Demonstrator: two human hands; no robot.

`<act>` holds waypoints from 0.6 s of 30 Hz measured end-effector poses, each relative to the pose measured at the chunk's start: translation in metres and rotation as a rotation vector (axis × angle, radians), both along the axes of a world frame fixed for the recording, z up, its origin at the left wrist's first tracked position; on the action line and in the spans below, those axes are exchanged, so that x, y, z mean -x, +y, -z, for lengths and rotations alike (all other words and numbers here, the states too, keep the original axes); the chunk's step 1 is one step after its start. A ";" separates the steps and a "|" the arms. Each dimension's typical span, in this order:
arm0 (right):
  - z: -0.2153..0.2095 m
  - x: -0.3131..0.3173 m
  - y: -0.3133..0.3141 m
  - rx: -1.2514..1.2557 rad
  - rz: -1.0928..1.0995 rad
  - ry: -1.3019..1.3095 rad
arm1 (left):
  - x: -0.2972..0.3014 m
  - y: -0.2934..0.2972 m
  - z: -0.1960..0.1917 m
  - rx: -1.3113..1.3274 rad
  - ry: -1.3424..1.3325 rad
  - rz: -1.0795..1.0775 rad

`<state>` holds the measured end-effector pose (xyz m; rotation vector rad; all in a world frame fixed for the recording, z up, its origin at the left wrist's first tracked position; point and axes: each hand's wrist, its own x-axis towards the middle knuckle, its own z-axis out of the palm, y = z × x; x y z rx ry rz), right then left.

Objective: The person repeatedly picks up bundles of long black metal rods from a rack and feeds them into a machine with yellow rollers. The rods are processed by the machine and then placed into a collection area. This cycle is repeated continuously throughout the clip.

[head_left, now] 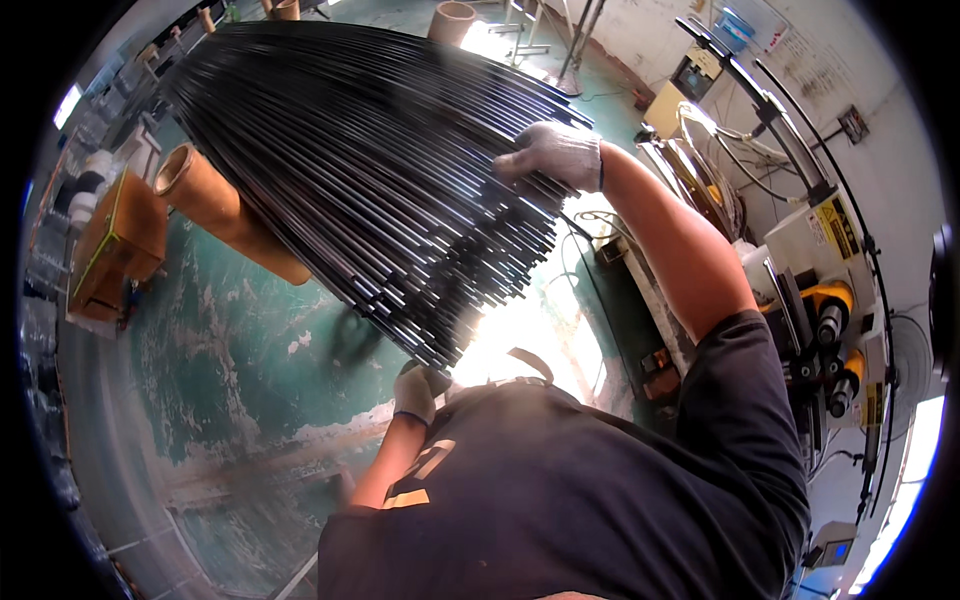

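Along the left rim of my wide, curved view, clear plastic containers (42,330) are crowded together, too blurred to tell apart. Next to them is a brown box (125,240) with a yellow-green line on it, and then a thick brown cardboard tube (235,220), its open end showing, right beside the left edge of a broad stack of thin black rods (360,140). The stack fills the upper middle, above a worn green floor (250,350), running from the far left to a near end that faces me; what carries it is hidden underneath. The rods' near ends are uneven, some jutting out past others. My left hand (416,392), in a pale glove with a dark cuff, is at the near left corner of the stack; its fingers are hidden, so I cannot tell whether they grip. My dark shirt (580,490) fills the bottom. My right hand (548,157), also gloved, lies across the near right corner, fingers bent down onto the rods; I cannot tell how firmly they hold. Further right, beyond my bare forearm, stand loose cables (735,135) and a pale machine (830,240) with yellow-and-black parts, against a marked white wall (820,70).
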<state>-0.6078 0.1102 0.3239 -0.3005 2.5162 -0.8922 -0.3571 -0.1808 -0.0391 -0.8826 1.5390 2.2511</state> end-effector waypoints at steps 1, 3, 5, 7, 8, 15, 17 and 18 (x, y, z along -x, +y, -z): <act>-0.002 -0.011 0.003 -0.007 0.004 0.018 | 0.002 0.003 -0.003 -0.055 -0.017 0.013; -0.005 -0.029 0.004 -0.287 -0.059 0.097 | 0.004 0.012 -0.009 -0.209 -0.006 0.013; -0.007 -0.047 0.005 -0.356 0.037 0.011 | 0.006 0.019 -0.016 -0.167 -0.023 0.124; -0.009 -0.057 0.009 -0.374 0.134 0.050 | 0.008 0.022 -0.023 -0.154 0.020 0.225; -0.010 -0.059 0.011 -0.385 0.181 0.076 | 0.008 0.024 -0.025 -0.133 0.043 0.260; 0.011 -0.052 0.020 -0.645 0.050 0.342 | -0.005 0.030 -0.037 -0.050 -0.032 0.275; 0.014 -0.060 0.020 -0.560 0.065 0.445 | -0.014 0.034 -0.042 -0.067 -0.087 0.219; 0.013 -0.065 0.021 -0.532 0.065 0.463 | -0.020 0.037 -0.044 -0.033 -0.096 0.226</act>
